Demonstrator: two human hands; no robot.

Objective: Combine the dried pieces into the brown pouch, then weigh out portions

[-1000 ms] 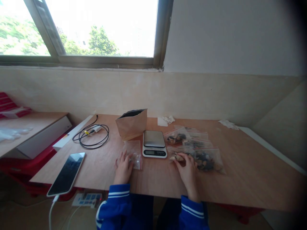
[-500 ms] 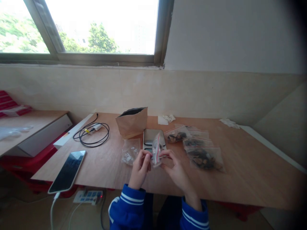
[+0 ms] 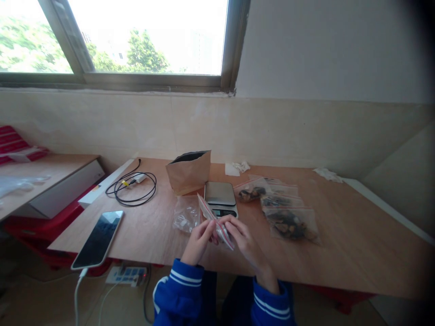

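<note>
hidden: lower part of zip bag (image 3: 211,212) behind fingers (image 3: 207,231), contents unseen | kitchen scale (image 3: 217,194): display partly covered, reading too small | cut off: red-striped packet (image 3: 13,147) at left edge, blue sleeves (image 3: 178,294) at bottom edge | too small: pieces inside filled bags (image 3: 290,225), right of centre

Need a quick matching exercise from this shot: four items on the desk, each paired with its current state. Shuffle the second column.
Items:
1. Kraft paper bag
2. Smartphone
3. Red-edged zip bag
4. Digital kitchen scale

States:
A. Held between the left hand and right hand
B. Lying flat, white cable plugged in
C. Flat on the table, left of the filled zip bags
D. Standing upright, top open

Pairs: 1-D, 2-B, 3-A, 4-C
</note>
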